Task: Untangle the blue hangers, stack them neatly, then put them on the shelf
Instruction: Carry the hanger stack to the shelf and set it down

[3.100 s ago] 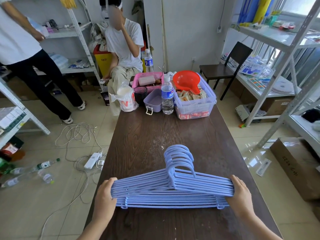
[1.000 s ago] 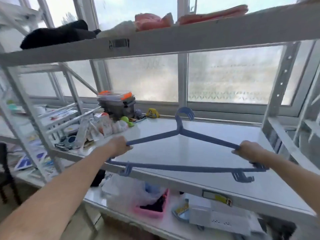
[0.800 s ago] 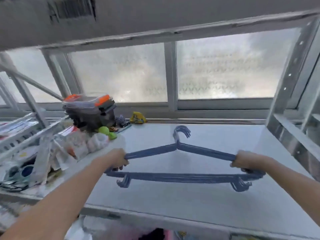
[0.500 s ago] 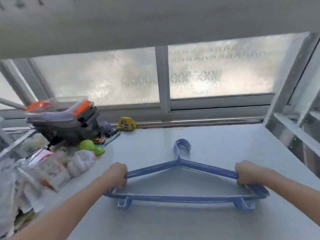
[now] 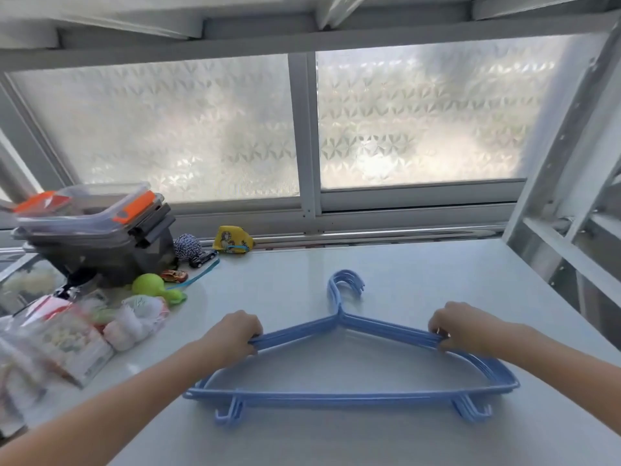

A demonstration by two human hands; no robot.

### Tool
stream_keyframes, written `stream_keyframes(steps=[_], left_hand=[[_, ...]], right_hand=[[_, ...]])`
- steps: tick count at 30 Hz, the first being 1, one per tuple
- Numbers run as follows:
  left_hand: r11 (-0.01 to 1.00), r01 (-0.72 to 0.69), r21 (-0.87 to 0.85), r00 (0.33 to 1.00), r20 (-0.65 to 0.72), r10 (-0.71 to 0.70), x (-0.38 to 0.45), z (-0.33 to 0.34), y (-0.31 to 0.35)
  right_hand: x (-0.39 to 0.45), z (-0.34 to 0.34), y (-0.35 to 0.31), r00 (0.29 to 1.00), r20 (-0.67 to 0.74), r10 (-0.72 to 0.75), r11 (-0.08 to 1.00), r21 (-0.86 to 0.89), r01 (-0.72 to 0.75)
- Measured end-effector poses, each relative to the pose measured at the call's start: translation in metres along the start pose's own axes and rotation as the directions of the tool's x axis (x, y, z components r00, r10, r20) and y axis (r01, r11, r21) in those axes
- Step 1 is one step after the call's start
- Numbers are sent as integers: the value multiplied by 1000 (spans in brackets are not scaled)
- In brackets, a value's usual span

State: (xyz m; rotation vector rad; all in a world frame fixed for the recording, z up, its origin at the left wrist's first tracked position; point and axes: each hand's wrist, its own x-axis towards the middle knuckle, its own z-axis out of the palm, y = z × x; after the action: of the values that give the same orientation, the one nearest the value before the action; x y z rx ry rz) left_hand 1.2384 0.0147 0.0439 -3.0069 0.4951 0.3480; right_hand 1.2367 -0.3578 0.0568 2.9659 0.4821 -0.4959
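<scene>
The left hand point(image 5: 232, 332) curls its fingers around the left sloping arm of the stacked blue hangers point(image 5: 349, 395), and the right hand point(image 5: 460, 326) grips the right sloping arm in the same way, knuckles up. Both forearms reach in from the bottom of the view. The hangers lie flat as one aligned stack on the white shelf point(image 5: 420, 270), their hooks bunched together and pointing away toward the frosted window point(image 5: 423, 112), their bottom bars nearest the person, with small notched clips sticking out below the bar at each end.

To the left of the left hand, well apart from the stack, sits a clutter of small things: white mesh-wrapped bundles point(image 5: 134, 319), a green ball-shaped toy point(image 5: 148, 285), a small red toy car point(image 5: 173, 275), and a ball of blue-and-white twine point(image 5: 187, 243). Behind them stands a dark storage box point(image 5: 100, 243) with clear lids and orange latches piled on top. A yellow pouch point(image 5: 232, 239) rests by the window sill. On the right, the shelf's grey metal upright point(image 5: 571, 136) slants up past the window.
</scene>
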Motion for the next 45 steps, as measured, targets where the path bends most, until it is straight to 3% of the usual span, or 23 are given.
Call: stream_keyframes(steps=[6, 11, 18, 25, 37, 40, 42, 44, 45], left_hand=[[999, 52, -3, 999, -13, -52, -1, 3, 0], [988, 145, 45, 987, 59, -148, -11, 8, -8], [983, 170, 66, 984, 41, -173, -11, 8, -6], [931, 336, 142, 922, 151, -356, -32, 16, -26], [904, 408, 128, 888, 172, -426, -39, 10, -19], [929, 370, 3, 914, 176, -364, -39, 4, -22], [921, 314, -230, 947, 141, -287, -29, -2, -17], [801, 235, -550, 972, 116, -206, -8, -13, 2], [653, 220, -725, 974, 130, -183, 5, -20, 17]], right_hand=[[3, 4, 0, 997, -58, -49, 996, -80, 44], [-9, 15, 12, 996, -4, 89, 995, -38, -89], [-14, 20, 12, 983, -31, 183, 980, 86, -180], [-26, 22, 22, 932, 90, 351, 930, 80, -358], [-32, 16, 9, 916, 95, 391, 918, 34, -395], [-36, 12, 9, 926, 138, 351, 922, 121, -367], [-33, 7, 5, 953, 128, 276, 926, 230, -299], [-20, -1, -9, 986, 41, 162, 924, 345, -166], [-11, -6, -22, 993, -6, 118, 889, 447, -103]])
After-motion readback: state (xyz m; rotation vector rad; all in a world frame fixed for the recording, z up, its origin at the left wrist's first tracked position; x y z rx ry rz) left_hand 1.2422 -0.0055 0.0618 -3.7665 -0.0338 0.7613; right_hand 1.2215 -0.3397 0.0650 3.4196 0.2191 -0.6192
